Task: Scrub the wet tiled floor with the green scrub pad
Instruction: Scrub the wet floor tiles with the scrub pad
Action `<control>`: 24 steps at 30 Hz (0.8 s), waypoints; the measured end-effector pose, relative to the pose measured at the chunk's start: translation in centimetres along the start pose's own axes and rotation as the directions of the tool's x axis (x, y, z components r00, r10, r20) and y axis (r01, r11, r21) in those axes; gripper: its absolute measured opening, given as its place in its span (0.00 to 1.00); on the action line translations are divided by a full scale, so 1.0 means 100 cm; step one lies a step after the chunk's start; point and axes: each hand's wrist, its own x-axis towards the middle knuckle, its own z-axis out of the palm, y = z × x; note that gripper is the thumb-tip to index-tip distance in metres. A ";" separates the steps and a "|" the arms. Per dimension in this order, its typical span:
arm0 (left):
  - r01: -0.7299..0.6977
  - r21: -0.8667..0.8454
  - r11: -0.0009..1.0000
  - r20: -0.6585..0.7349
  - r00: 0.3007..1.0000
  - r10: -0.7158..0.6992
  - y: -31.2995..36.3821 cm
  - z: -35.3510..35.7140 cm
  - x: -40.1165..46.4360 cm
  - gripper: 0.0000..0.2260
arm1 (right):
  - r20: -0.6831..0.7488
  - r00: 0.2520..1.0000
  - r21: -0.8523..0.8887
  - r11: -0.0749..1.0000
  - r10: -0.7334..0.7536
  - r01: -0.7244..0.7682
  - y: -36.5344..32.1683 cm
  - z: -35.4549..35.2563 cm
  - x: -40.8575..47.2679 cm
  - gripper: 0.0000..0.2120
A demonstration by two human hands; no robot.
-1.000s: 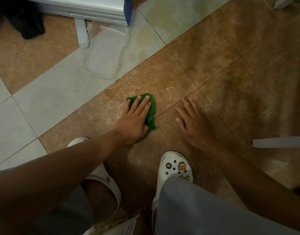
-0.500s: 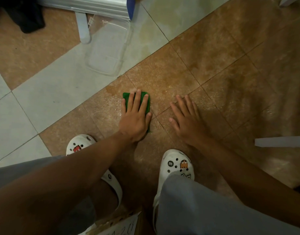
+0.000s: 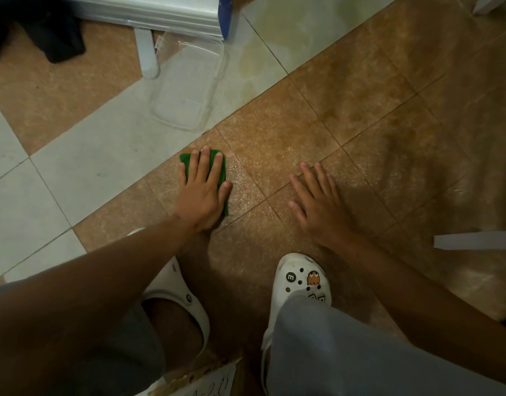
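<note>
Left hand (image 3: 201,192) lies flat on the green scrub pad (image 3: 186,160), fingers straight, pressing it to the wet brown tile (image 3: 274,155) at centre frame. Over the last second the pad has slid left, off the grout cross and up toward the pale tile (image 3: 103,155) border — the stroke is reaching a fresh patch. Right hand (image 3: 317,207) stays splayed flat on the floor as a brace, holding nothing. Clear plastic lid (image 3: 186,92) sits just above the pad — next pass may nudge it.
</note>
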 end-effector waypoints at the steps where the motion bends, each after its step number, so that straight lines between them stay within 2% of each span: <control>1: 0.003 0.003 1.000 0.002 1.000 -0.003 0.000 0.000 0.000 0.30 | 0.001 1.000 0.000 1.000 0.000 0.000 0.001 0.000 0.000 0.30; 9: 0.015 -0.038 0.999 -0.004 1.000 -0.015 0.021 0.018 -0.030 0.30 | -0.032 0.999 -0.019 1.000 -0.013 0.012 0.003 0.006 0.000 0.30; 16: -0.017 -0.029 0.999 -0.030 0.999 0.016 -0.003 0.011 -0.015 0.28 | -0.043 0.999 -0.019 1.000 -0.016 0.015 0.004 0.007 0.000 0.30; 21: 0.005 0.030 1.000 -0.023 1.000 -0.004 0.005 0.014 -0.011 0.29 | -0.032 0.999 -0.033 0.999 -0.011 0.010 0.003 0.005 0.000 0.30; 24: -0.033 0.027 0.999 -0.012 0.999 0.033 0.005 0.005 0.004 0.29 | -0.027 1.000 -0.016 1.000 -0.008 0.007 0.002 0.004 -0.001 0.30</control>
